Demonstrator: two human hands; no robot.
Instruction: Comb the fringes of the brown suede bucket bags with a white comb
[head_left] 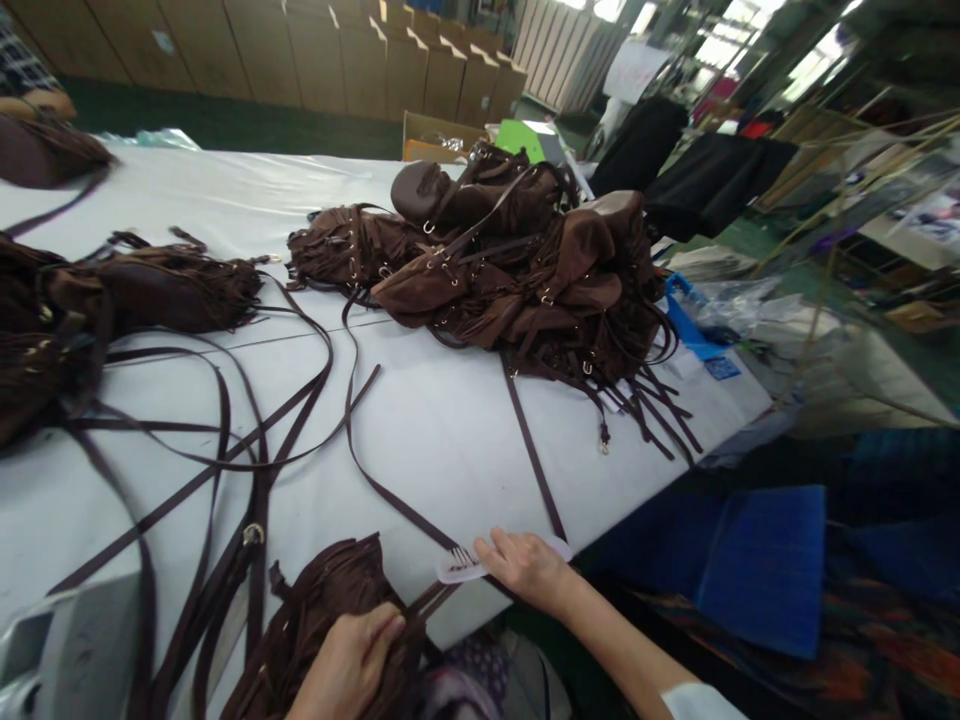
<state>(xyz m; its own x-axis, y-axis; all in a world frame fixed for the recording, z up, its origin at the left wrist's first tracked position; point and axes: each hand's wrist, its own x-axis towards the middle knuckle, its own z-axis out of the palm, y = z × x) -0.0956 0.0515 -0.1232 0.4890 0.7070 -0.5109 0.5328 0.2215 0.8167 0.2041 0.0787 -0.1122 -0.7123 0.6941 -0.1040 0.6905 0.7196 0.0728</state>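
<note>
My left hand [352, 662] is closed on a brown fringed suede bag [315, 620] at the near edge of the white table [442, 420]. My right hand [529, 568] rests on the table edge, its fingers pinching a small white tag [459, 570] tied to the bag's brown strap. Long brown straps [247, 450] trail across the table from the bag.
A heap of the same brown fringed bags [517, 270] lies at the table's far right, more bags [112, 300] at the left. A blue tray [694, 325] and plastic wrap sit at the right end. Cardboard boxes [405, 70] line the back. A blue stool [765, 565] stands to my right.
</note>
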